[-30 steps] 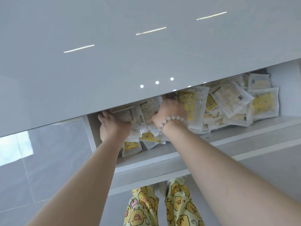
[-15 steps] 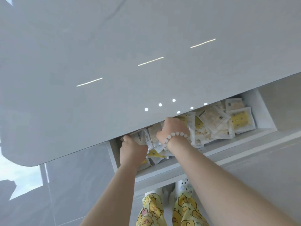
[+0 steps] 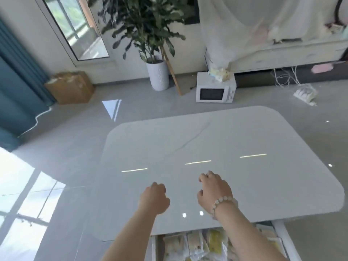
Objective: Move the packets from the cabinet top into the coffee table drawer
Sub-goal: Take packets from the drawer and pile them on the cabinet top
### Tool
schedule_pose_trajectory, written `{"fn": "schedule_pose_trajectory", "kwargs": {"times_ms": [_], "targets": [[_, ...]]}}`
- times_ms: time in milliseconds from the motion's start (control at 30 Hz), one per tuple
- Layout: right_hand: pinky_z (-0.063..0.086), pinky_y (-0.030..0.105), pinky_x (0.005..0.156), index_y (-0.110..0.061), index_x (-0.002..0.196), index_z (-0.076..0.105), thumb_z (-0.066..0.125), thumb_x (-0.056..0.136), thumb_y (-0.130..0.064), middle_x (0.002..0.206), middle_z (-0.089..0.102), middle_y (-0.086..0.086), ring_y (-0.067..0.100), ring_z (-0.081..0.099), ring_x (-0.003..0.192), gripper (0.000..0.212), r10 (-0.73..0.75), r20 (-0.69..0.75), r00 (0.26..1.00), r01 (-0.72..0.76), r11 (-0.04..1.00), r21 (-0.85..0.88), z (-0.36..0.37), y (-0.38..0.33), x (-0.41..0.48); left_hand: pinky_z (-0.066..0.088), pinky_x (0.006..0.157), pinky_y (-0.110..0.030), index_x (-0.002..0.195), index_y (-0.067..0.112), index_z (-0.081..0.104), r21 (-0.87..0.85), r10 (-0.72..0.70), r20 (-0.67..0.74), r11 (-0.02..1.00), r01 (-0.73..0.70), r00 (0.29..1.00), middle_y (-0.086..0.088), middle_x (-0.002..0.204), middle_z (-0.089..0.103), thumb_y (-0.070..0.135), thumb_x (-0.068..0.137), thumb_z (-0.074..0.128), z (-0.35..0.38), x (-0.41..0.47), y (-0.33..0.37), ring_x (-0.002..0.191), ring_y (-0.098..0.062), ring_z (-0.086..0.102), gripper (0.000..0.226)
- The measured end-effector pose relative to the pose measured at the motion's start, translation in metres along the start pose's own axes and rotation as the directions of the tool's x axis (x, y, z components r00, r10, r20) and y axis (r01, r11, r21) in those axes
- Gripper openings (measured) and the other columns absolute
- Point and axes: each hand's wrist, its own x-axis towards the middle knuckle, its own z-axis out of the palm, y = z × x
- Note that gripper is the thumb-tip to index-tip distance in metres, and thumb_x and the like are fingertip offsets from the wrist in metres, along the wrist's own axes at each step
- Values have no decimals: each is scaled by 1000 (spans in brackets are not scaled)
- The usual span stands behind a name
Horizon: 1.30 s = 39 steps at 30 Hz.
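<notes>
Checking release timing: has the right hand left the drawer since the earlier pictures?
Yes. The right hand is out of the drawer, now above the tabletop, empty.

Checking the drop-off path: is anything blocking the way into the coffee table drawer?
Nothing visible blocks it. The drawer is pulled out below the near edge of the coffee table top, already holding packets. Both the left hand and the right hand hang over the tabletop, holding nothing; the forearms cross above the drawer.
</notes>
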Motion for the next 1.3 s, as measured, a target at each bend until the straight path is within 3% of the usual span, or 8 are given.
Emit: {"fn": "schedule_pose_trajectory", "kwargs": {"times_ms": [133, 300, 500, 667, 1000, 1200, 1300], "targets": [[39, 29, 86, -13, 122, 48, 37, 92, -21, 126, 46, 4, 21, 45, 115, 32, -136, -111, 984, 120, 983, -137, -60, -18, -9, 40, 90, -27, 124, 21, 54, -17, -14, -197, 1000, 11, 980, -1, 125, 50, 26, 94, 46, -69, -23, 3, 118, -20, 49, 32], [35, 29, 79, -12, 112, 53, 35, 93, -21, 119, 52, 3, 22, 47, 110, 28, -272, -217, 938, 231, 953, -194, -104, -51, -10, 40, 84, -26, 117, 22, 60, -24, -59, -294, 998, 54, 954, 0, 118, 56, 28, 95, 43, -98, -56, -11, 113, -19, 52, 29], [38, 33, 88, -11, 112, 56, 34, 93, -26, 115, 56, 5, 22, 49, 111, 32, -418, -89, 904, 395, 896, -203, -110, -139, -21, 38, 85, -28, 116, 19, 60, -43, -167, -377, 986, 163, 911, -1, 115, 60, 39, 99, 34, -111, -108, -62, 113, -21, 52, 37], [39, 34, 91, -11, 112, 58, 34, 92, -27, 115, 56, 6, 23, 49, 111, 35, -563, -17, 826, 547, 809, -214, -96, -223, -48, 38, 88, -31, 117, 19, 58, -57, -278, -439, 958, 282, 855, 0, 116, 61, 43, 100, 27, -123, -160, -131, 113, -20, 52, 43], [37, 35, 95, -12, 117, 57, 38, 90, -29, 122, 54, 6, 22, 47, 116, 37, -835, 2, 551, 813, 536, -229, -39, -416, -151, 41, 87, -35, 111, 14, 60, -201, -590, -448, 798, 568, 671, -6, 116, 60, 43, 100, 22, -116, -305, -302, 110, -26, 55, 49], [35, 35, 98, -11, 123, 54, 36, 93, -30, 127, 51, 7, 22, 44, 120, 40, -931, 107, 349, 918, 316, -241, 9, -524, -239, 42, 82, -34, 113, 15, 58, -310, -792, -330, 606, 733, 515, -6, 119, 60, 43, 100, 20, -80, -418, -401, 111, -26, 55, 50], [34, 35, 100, -11, 125, 53, 33, 94, -30, 129, 50, 7, 22, 42, 122, 41, -953, 185, 242, 950, 193, -245, 35, -571, -289, 42, 90, -34, 120, 16, 57, -368, -872, -263, 486, 793, 412, -7, 126, 57, 44, 101, 20, -56, -479, -440, 116, -26, 54, 50]]}}
